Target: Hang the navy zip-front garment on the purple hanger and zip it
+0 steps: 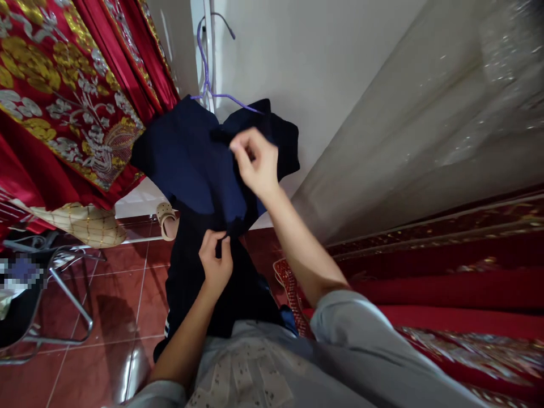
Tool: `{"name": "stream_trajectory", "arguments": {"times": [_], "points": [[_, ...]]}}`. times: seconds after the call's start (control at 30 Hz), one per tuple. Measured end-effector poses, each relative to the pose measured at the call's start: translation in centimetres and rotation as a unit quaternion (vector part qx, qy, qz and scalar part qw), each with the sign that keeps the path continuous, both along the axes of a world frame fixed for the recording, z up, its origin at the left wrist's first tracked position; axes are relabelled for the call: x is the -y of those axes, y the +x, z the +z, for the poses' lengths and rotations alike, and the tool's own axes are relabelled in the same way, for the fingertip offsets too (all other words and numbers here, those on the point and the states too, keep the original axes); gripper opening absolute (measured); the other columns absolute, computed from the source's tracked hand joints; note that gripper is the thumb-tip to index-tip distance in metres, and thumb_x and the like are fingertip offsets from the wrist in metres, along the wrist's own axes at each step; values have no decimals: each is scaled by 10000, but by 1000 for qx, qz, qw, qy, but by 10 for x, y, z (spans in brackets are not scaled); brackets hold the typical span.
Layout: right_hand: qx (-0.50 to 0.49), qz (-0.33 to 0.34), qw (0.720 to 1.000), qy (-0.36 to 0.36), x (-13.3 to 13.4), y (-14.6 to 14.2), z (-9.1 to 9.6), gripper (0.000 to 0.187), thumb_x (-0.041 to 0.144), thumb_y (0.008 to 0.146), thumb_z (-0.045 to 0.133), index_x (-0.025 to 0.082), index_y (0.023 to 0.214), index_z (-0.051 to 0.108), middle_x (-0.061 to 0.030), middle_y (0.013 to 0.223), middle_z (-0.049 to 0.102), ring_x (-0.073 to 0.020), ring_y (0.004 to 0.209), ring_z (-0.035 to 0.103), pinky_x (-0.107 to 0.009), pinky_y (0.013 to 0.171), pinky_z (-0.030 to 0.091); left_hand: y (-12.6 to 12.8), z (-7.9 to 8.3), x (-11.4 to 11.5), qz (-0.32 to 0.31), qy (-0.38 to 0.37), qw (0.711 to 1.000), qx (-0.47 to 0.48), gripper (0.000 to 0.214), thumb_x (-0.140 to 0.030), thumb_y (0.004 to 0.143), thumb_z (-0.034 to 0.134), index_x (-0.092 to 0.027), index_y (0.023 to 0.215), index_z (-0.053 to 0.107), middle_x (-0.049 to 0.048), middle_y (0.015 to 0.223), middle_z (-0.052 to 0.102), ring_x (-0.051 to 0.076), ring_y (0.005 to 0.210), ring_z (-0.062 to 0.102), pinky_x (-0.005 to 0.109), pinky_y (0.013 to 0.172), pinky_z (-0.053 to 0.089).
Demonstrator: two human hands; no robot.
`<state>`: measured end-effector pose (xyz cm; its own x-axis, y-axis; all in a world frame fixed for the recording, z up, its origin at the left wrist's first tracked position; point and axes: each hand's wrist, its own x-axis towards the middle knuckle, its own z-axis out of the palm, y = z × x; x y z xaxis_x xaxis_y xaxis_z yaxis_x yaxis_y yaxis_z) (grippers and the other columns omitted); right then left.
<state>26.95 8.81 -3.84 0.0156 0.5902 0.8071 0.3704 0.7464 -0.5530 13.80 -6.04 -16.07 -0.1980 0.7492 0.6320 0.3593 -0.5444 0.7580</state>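
A dark navy garment point(191, 158) hangs on a purple hanger point(207, 73) hooked at a white door frame. My right hand point(255, 164) is raised at the garment's upper front, its fingers pinched on the fabric near the collar. Lower down, my left hand point(216, 262) is closed on the cloth at the garment's middle, where the darker lower part point(191, 294) drops toward the floor. Both forearms reach up from my grey sleeves.
Red and gold embroidered curtains point(63, 96) hang at the left. A metal-framed chair point(55, 283) stands on the red tiled floor point(97, 362) at the lower left. A sandal point(166, 218) lies by the doorway. Red patterned fabric point(446, 283) and a pale sheer curtain point(425, 124) fill the right.
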Motion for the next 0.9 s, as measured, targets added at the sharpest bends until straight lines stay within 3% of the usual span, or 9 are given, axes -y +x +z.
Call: {"name": "stream_trajectory", "arguments": {"times": [0.1,0.2,0.27,0.4,0.47,0.53,0.67,0.8,0.9], "points": [[27,-41,998,42,-40,5,49,304,483,1023,491,232,877,579,-21,742,555,-176,694,555,-322,711,480,0,-6,-9,-59,-2,996,-60,149,-210,1019,541,-166,908,631,29,812,585,152,761,589,261,702,468],[74,-28,996,45,-44,2,69,276,470,1021,508,237,889,572,-5,694,538,-168,646,541,-319,697,480,-13,8,-29,-98,-11,986,-135,147,-243,1032,536,-176,970,651,57,899,646,176,850,638,291,774,512],[79,-12,997,13,-34,-1,68,277,488,1014,532,236,907,577,0,673,555,-170,648,566,-317,708,500,-24,35,-49,-96,18,983,-159,169,-302,1037,547,-191,1099,659,77,1000,671,197,946,652,325,846,530],[63,31,995,-73,-13,-5,59,300,508,969,626,224,879,585,-8,634,590,-184,668,622,-316,703,533,-39,113,-101,-42,127,983,-124,344,-420,1056,521,-245,1347,575,73,1010,647,194,919,652,334,841,543],[48,55,991,-110,-7,-3,59,295,482,959,653,219,848,576,-4,616,596,-164,614,609,-302,663,533,-42,147,-129,-52,143,976,-154,335,-457,1039,553,-256,1301,609,68,991,650,212,928,668,351,848,543],[23,72,988,-138,-3,-1,60,281,448,955,670,214,831,574,5,605,599,-135,556,579,-277,612,524,-43,169,-149,-78,136,964,-216,289,-468,1005,613,-228,1154,676,61,891,653,230,900,680,361,833,540],[-22,109,976,-187,2,8,62,239,368,920,719,202,813,583,25,582,579,-92,477,505,-221,494,463,-42,182,-159,-90,106,946,-294,251,-413,1012,603,-209,891,685,49,748,652,235,856,694,364,814,529],[-89,141,959,-228,4,7,54,216,296,919,697,192,775,574,48,540,500,-64,442,413,-181,419,370,-34,180,-149,-79,107,946,-296,277,-397,1055,528,-227,877,653,40,763,680,211,875,695,347,822,520],[-163,163,941,-249,-1,-6,38,257,239,943,629,188,709,534,67,511,395,-45,426,326,-170,399,304,-28,184,-147,-61,104,948,-293,294,-428,1065,517,-227,878,622,36,797,682,195,910,682,334,851,492]]}}
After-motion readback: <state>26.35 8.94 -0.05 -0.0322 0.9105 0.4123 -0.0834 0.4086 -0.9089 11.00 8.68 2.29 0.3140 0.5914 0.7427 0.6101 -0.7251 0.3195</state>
